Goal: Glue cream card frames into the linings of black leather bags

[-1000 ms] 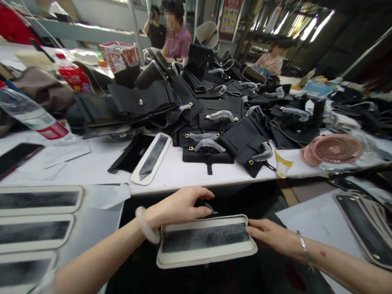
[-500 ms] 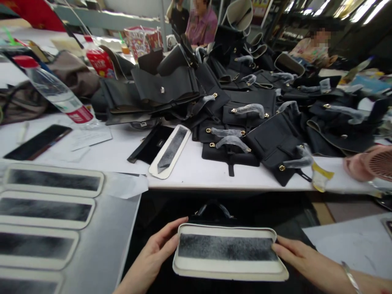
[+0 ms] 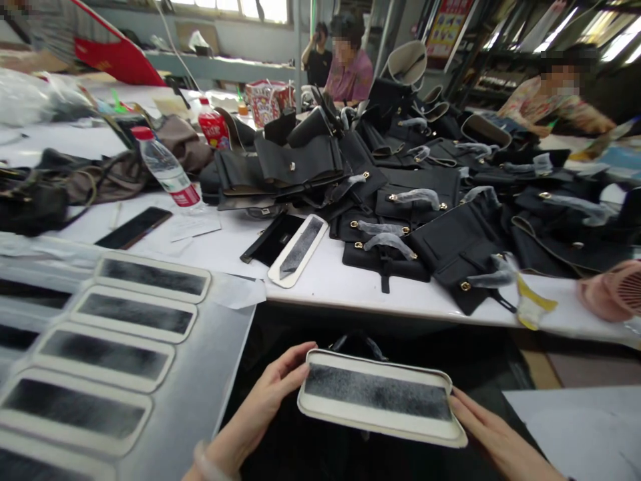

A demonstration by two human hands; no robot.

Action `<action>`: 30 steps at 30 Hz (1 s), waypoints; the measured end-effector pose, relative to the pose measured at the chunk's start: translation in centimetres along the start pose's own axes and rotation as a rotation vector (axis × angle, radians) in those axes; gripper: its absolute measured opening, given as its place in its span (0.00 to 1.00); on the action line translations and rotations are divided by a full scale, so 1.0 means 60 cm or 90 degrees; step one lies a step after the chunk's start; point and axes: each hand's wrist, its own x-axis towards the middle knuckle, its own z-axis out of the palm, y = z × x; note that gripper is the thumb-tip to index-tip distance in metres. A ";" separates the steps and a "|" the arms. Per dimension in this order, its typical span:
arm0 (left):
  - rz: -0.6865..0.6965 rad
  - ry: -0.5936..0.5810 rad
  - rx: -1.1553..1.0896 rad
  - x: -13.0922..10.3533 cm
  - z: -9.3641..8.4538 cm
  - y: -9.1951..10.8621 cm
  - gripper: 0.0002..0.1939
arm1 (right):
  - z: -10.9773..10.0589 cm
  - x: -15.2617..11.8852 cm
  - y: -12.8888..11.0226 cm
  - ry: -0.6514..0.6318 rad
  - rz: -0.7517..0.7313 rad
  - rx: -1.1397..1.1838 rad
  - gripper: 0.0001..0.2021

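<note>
A cream oblong piece with a dark band (image 3: 378,395) is held up at the lower middle, its long side tilted down to the right. My left hand (image 3: 270,391) grips its left end, with the thumb along the edge. On the right end, my right hand (image 3: 483,421) pinches the rim. Behind the piece a black bag handle (image 3: 358,344) shows; the rest of that bag is mostly hidden in the dark. Several similar cream pieces, one of them here (image 3: 133,314), lie in a row on a grey board (image 3: 215,347) at the left.
Black bags (image 3: 451,234) with wrapped handles are heaped across the white table (image 3: 330,290). Near them are a water bottle (image 3: 173,174), a phone (image 3: 134,227), another cream piece (image 3: 299,250) and a pink fan (image 3: 613,290). People (image 3: 350,67) sit beyond the heap.
The view has swung left and up, so the table things appear further right. The held piece now tilts down to the right; both hands still hold it.
</note>
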 end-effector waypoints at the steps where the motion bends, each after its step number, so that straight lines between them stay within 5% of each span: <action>1: 0.013 0.008 0.032 0.000 0.001 0.003 0.27 | 0.001 -0.001 0.005 -0.021 0.020 0.035 0.34; 4: 0.120 0.090 0.228 0.001 0.007 0.020 0.25 | -0.002 0.002 -0.009 0.031 -0.002 -0.010 0.37; 8: 0.265 0.131 0.498 0.012 0.044 0.061 0.21 | 0.010 0.015 -0.082 0.149 -0.311 -0.254 0.25; 11: 0.320 0.074 0.621 0.028 0.086 0.086 0.20 | 0.051 0.023 -0.136 0.051 -0.555 -0.398 0.13; 14: 0.342 0.005 0.706 0.046 0.117 0.096 0.19 | 0.098 0.029 -0.170 -0.034 -0.699 -0.539 0.11; 23: 0.198 -0.108 0.801 0.081 0.120 0.114 0.18 | 0.131 0.069 -0.179 -0.067 -0.850 -0.665 0.11; 30: 0.154 -0.149 0.818 0.090 0.123 0.117 0.17 | 0.135 0.086 -0.179 -0.042 -0.840 -0.633 0.12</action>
